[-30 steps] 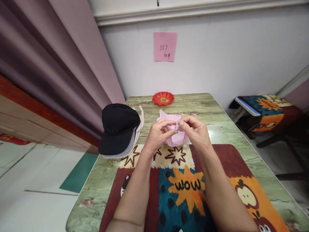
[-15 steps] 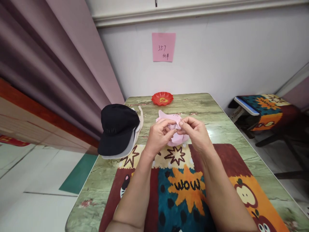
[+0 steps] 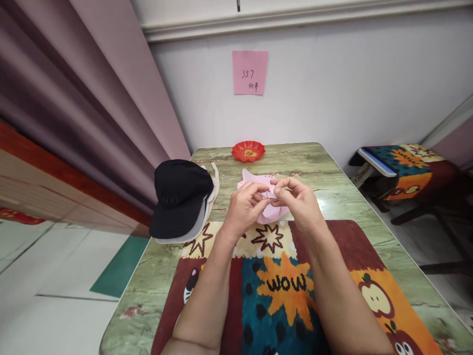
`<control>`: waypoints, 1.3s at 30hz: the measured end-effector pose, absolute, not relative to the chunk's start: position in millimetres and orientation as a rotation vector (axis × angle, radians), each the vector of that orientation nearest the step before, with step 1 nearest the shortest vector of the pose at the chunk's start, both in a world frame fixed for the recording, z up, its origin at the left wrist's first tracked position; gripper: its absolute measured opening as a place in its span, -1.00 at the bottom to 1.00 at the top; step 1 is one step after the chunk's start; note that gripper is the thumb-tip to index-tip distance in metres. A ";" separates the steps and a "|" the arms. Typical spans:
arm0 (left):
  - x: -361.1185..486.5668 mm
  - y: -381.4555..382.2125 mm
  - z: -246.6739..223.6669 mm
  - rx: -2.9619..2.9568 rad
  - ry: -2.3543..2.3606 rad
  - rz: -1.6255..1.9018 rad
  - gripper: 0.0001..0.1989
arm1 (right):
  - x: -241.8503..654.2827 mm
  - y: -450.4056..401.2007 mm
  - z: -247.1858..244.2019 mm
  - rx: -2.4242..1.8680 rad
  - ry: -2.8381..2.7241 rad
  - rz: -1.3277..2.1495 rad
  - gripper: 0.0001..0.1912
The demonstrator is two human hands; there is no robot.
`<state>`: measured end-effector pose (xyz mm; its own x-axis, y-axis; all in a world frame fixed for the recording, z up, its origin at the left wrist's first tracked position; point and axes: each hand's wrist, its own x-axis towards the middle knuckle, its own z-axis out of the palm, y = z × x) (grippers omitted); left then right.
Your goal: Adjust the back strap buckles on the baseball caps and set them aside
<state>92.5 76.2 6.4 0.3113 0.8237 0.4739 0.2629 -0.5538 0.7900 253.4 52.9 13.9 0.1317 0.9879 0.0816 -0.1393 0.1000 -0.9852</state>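
Observation:
A pale pink item with a pointed corner and small dark dots or holes rests on the table beyond the mat, partly hidden behind my hands. Just above it, my left hand pinches one end of a narrow pink strap-like piece. My right hand grips the other end between thumb and fingers. A small shiny line shows on the piece between the fingertips. Whether it is joined to the pink item I cannot make out.
Left of my hands lies a black cap atop lighter headwear with a pale strap. A red scalloped dish stands at the table's far edge. A patterned mat is under my forearms. Beyond is a wall with a pink note; a stool stands right.
Both hands stay in nearly the same place. The fingers of my right hand have shifted slightly on the pink strap-like piece.

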 end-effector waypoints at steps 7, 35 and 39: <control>94.4 74.5 8.4 2.071 0.958 1.248 -0.89 | 255.1 52.9 11.0 -1.067 -1.147 1.092 -0.66; 94.5 74.6 5.2 2.119 1.036 1.253 -0.88 | 253.9 52.7 8.1 -1.272 -1.448 0.489 -0.85; 94.7 74.0 5.6 2.136 1.025 1.254 -0.88 | 254.6 52.0 8.5 -1.279 -1.428 0.565 -0.82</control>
<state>94.7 74.0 5.6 0.3078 0.7858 0.5365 0.3696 -0.6183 0.6936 254.6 52.0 8.5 0.1649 0.9041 0.3943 0.3899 0.3074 -0.8680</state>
